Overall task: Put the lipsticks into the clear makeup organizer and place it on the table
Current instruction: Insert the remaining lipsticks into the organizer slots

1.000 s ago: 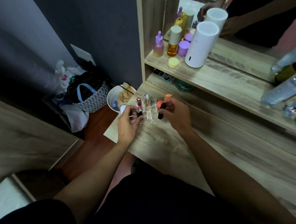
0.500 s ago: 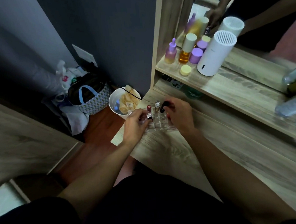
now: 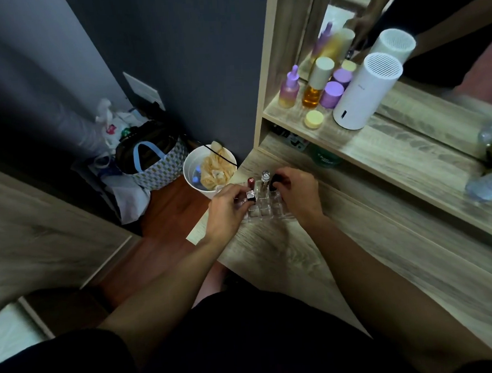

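The clear makeup organizer (image 3: 265,211) sits on the wooden table (image 3: 272,259) near its far left corner. Standing in its back slots are a red-capped lipstick (image 3: 250,181) and a silver-topped lipstick (image 3: 265,177). My left hand (image 3: 229,209) pinches a silver-and-black lipstick (image 3: 250,197) over the organizer's left side. My right hand (image 3: 298,196) grips a black lipstick (image 3: 275,181) at the organizer's right back slot. The orange cap seen earlier is hidden under my right hand.
A shelf (image 3: 386,146) above the table carries a white cylinder (image 3: 363,92), purple and amber bottles (image 3: 314,92) and a yellow jar (image 3: 314,119), with a mirror behind. On the floor to the left stand a white bin (image 3: 200,171) and a patterned bag (image 3: 157,165).
The organizer has come down from my hands onto the table. My right hand has lowered the black lipstick into its right side. My view has shifted left.
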